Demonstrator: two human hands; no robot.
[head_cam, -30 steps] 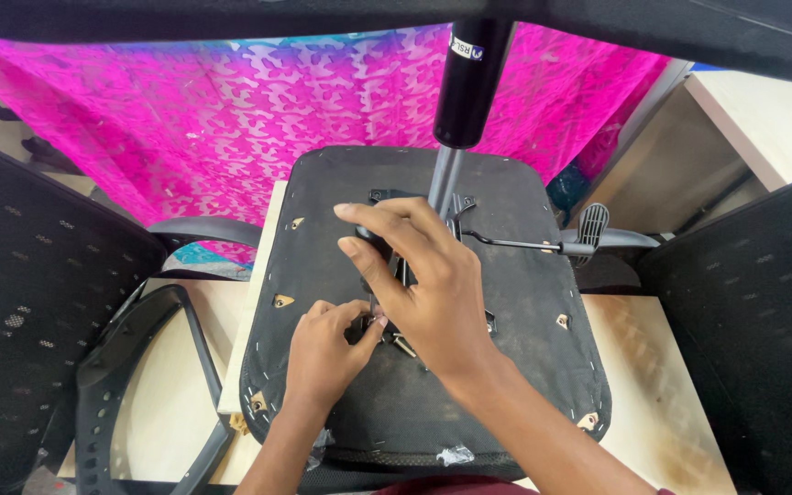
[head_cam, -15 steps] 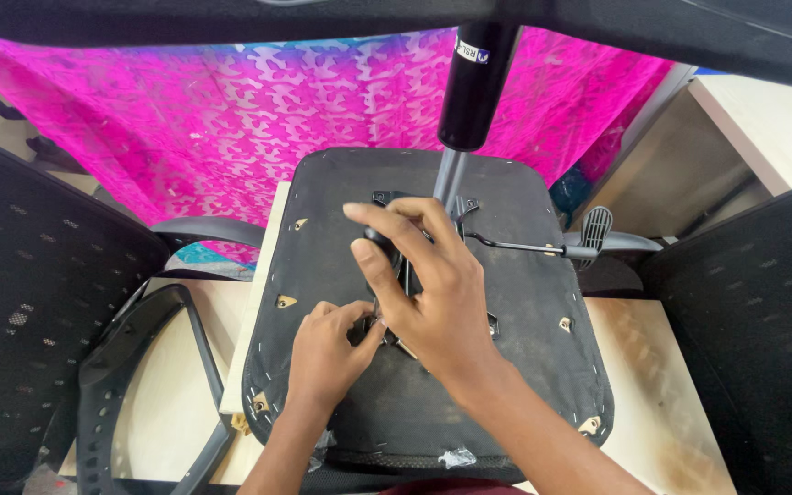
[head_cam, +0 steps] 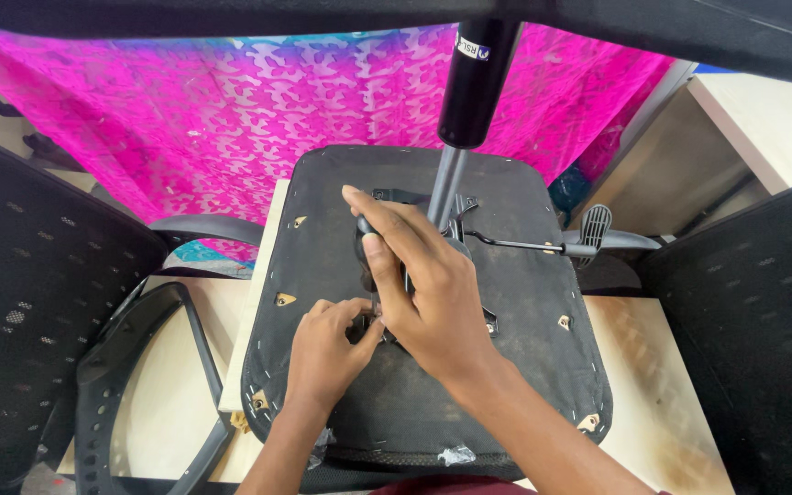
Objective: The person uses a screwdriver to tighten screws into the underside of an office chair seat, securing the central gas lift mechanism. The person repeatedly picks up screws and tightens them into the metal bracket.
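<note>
Upturned chair seat (head_cam: 323,238) flat beneath both hands, gas cylinder (head_cam: 474,87) just beyond fingertips. Right hand (head_cam: 423,293) spread over black mechanism plate (head_cam: 387,197); left hand (head_cam: 327,353) pinching something small, unidentifiable. Plate seemingly mounted; fastening apparently unfinished.

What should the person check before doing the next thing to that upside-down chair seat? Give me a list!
1. Upside-down black chair seat lies flat on the pale wooden table: ok.
2. Right hand presses on the black metal mechanism plate: ok.
3. Left hand pinches something at the plate's edge; what it is: cannot tell.
4. Black gas-lift cylinder stands upright: ok.
5. Thin metal lever clear of both hands: ok.
</note>
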